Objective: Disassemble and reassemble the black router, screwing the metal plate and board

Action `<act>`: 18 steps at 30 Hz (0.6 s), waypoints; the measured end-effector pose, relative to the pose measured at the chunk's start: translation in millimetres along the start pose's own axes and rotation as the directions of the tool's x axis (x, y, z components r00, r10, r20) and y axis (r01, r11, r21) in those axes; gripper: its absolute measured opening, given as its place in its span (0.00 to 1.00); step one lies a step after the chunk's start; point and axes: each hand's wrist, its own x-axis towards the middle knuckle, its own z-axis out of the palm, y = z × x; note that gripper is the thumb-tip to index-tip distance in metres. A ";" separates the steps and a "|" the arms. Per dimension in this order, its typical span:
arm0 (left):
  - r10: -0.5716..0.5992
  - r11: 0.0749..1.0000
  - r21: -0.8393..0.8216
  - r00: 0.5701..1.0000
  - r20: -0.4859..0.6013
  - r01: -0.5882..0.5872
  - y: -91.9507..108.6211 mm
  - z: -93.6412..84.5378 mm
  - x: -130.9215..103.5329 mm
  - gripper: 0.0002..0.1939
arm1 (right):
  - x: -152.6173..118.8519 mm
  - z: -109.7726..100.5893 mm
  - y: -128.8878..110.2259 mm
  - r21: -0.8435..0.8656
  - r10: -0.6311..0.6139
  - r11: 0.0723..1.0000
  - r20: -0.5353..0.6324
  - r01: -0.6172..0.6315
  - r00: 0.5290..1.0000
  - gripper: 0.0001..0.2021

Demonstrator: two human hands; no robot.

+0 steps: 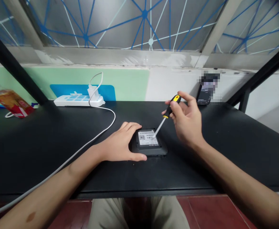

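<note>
A flat black box-shaped device (151, 151) lies on the table with a white printed label (147, 139), bearing a square code, facing up. My left hand (121, 143) grips it from the left, thumb along the near edge and fingers at the far left corner. In my right hand (188, 119) is a screwdriver (169, 109) with a black and yellow handle, held in a pinch above the device. Its metal shaft slants down to the left. The tip is at the label's right side; whether it touches, I cannot tell.
A white power strip (77, 100) with a plugged-in charger (93, 92) sits at the back; its white cable (91, 140) runs under my left forearm side. A drink bottle (12, 101) stands far left. A phone (205, 92) leans against the back wall, right. Black table frame bars flank both sides.
</note>
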 end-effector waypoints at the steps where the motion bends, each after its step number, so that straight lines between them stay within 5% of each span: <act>1: 0.000 1.000 0.000 1.000 0.002 0.000 0.0 -0.1 -0.1 0.47 | 6.2 -4.7 2.7 -0.031 0.000 1.000 -0.032 -0.001 0.999 0.21; 9: 0.015 1.000 0.007 1.000 0.007 -0.015 -3.5 -0.4 -2.1 0.48 | 25.8 -26.2 26.6 -0.464 0.078 0.886 0.126 -0.011 0.989 0.20; 18: 0.026 0.999 -0.033 1.000 0.018 -0.025 -1.0 -3.5 -6.5 0.48 | 25.5 -18.1 12.8 0.000 -0.018 1.000 -0.046 0.018 0.999 0.19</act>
